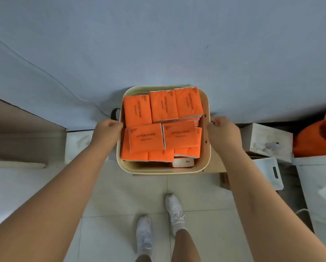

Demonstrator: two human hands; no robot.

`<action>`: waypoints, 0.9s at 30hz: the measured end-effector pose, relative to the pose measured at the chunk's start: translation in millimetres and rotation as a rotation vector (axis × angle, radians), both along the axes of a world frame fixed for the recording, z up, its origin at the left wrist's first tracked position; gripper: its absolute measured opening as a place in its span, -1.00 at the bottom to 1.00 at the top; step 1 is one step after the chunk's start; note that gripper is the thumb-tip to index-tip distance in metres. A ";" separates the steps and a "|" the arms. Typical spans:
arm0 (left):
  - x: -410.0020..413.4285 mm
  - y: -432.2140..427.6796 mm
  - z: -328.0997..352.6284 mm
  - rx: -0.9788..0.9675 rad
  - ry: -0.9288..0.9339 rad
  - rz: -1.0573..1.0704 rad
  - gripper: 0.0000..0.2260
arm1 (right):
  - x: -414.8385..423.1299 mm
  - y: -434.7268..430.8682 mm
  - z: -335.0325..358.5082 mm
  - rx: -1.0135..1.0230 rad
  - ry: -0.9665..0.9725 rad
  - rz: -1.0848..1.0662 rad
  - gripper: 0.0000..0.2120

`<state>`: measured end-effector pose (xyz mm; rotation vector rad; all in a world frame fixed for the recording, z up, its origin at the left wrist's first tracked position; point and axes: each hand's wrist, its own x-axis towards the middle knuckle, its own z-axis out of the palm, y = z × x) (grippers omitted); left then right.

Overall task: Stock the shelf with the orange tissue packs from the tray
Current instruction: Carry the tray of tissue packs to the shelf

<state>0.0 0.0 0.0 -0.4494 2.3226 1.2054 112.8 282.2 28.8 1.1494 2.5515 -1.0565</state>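
Left hand [109,129], right hand [221,133] grip 1 tray [158,170], 5 orange packs [146,138] topmost

Open from above over the tray [154,170], packed with orange tissue packs [146,138]. Closed in at 9 o'clock by the left hand [108,129] and at 3 by the right hand [221,132], gripping its sides. Crowded with white boxes [268,137] beyond 3; bare floor tiles [124,195] at 6.

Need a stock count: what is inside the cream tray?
Orange tissue packs printed COTTON TISSUE fill the cream tray: five lie on top, edges of more show beneath, plus a white object at the near edge. Lower layers and the tray floor are covered, so no full count.
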 end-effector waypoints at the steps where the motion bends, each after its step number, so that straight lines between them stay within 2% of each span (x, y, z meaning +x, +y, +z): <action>1: -4.5 3.1 -11.4 -0.016 0.005 0.000 -0.89 | -2.9 3.9 -9.3 0.013 0.008 -0.011 -0.75; 5: -20.9 9.8 -53.4 -0.057 0.061 -0.007 -0.87 | -14.1 21.0 -56.0 0.028 -0.038 -0.033 -0.75; 9: -29.2 0.7 -83.1 -0.113 0.084 -0.017 -0.80 | -17.5 31.9 -88.3 0.026 -0.073 -0.007 -0.65; 12: -28.2 -4.7 -95.5 -0.148 0.088 -0.045 -0.69 | -14.5 37.3 -103.8 0.031 -0.091 0.016 -0.74; 16: -21.6 0.8 -96.0 -0.146 0.124 -0.007 -0.67 | -15.3 38.8 -112.9 -0.048 -0.115 0.003 -0.74; 21: -11.5 5.5 -82.0 -0.111 0.150 0.081 -0.64 | -12.5 33.3 -98.3 -0.043 -0.058 -0.002 -0.70; 27: 8.8 -15.4 -26.1 -0.028 0.208 0.169 -0.55 | -18.2 25.5 -30.5 0.023 0.041 0.069 -0.61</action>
